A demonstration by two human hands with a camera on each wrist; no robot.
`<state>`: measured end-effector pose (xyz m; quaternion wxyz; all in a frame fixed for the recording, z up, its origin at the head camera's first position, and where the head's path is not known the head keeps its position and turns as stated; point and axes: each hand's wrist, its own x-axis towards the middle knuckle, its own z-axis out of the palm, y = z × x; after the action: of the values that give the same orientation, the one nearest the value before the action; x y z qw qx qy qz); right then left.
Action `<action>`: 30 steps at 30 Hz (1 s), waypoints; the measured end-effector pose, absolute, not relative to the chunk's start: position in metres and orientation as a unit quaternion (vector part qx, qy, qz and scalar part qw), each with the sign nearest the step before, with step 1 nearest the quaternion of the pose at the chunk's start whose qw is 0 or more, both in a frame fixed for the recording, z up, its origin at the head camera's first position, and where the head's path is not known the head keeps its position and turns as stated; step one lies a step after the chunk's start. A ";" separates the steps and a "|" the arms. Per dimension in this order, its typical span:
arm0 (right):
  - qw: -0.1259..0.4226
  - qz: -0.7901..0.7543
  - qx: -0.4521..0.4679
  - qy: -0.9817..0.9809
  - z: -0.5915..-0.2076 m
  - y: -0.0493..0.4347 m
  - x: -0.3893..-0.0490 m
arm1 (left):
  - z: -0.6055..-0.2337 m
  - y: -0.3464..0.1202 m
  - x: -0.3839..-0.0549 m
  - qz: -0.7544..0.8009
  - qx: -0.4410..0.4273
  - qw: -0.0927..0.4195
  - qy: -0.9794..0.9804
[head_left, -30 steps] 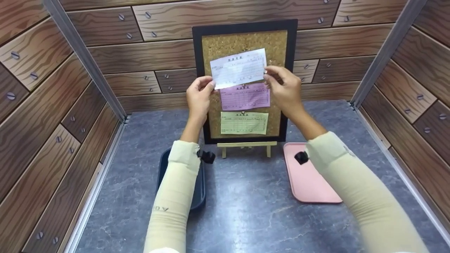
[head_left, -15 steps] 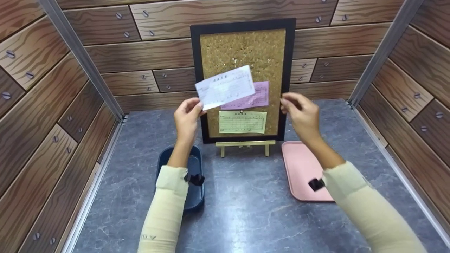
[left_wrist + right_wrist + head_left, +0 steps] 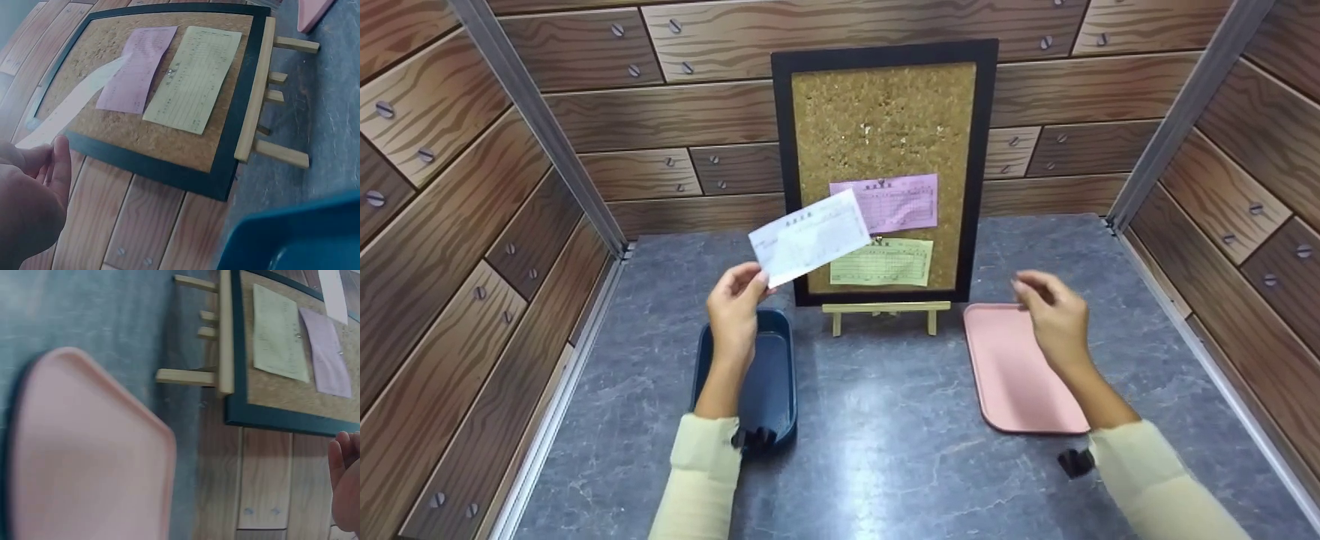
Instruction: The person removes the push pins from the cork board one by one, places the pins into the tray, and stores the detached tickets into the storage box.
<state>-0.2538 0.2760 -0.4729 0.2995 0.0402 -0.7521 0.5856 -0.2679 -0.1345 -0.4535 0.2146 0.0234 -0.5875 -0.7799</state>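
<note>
Head view: the left hand point(image 3: 735, 311) pinches a white rectangular printed paper slip point(image 3: 811, 237) by its lower left corner, before a black-framed cork board point(image 3: 885, 112). The right hand point(image 3: 1057, 319) has thumb and fingertips close together — whether round anything, I cannot tell — near a pink rectangular tray point(image 3: 1012, 375).

Left wrist view: the white slip's end overlaps a purple printed paper slip point(image 3: 138, 73).

Right wrist view: the tray lies on a grey marbled tabletop point(image 3: 101, 320).

Worktop point(image 3: 930, 397): grey, marbled, extending beneath and between the left fingers point(image 3: 760, 281) and right fingers point(image 3: 1037, 281). Back wall point(image 3: 675, 112), beyond both: brown wood-plank pattern with screw heads. Left wall point(image 3: 457, 262), outward of the left fingers, and right wall point(image 3: 1252, 210), outward of the right: matching. Corners: grey posts point(image 3: 542, 127). Lighting: white glare point(image 3: 859, 450) nearer the viewer than the fingers.
</note>
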 end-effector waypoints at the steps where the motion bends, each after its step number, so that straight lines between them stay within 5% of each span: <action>1: 0.296 0.585 0.038 -0.754 -0.474 0.276 -0.249 | -0.455 -0.137 -0.264 -0.778 0.024 0.218 -0.589; 30: 0.221 0.502 -0.078 -0.833 -0.583 0.328 -0.209 | -0.524 -0.193 -0.167 -0.767 0.151 0.261 -0.567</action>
<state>-0.2093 0.3278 -0.5835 0.2212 -0.0775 -0.8327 0.5016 -0.1673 -0.1933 -0.5242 0.2608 0.1505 -0.5666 -0.7670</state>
